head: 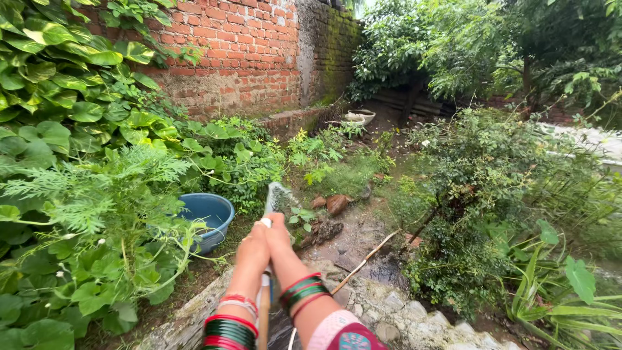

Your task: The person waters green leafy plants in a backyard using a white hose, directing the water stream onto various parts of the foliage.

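Head view shows your left hand (251, 249) and right hand (278, 238) pressed together, fingers wrapped tight round the end of a hose (264, 304) that runs up between your bangled wrists. Holding it with both hands steadies the nozzle (265, 222), so the spray (278, 196) fans out ahead and slightly right. Just left of your hands, a blue tub (208, 217) sits tucked among leafy plants, near the stone edging (389, 308). Farther on, muddy ground (353, 236) leads past bushes to the brick wall (240, 52) at the far left.
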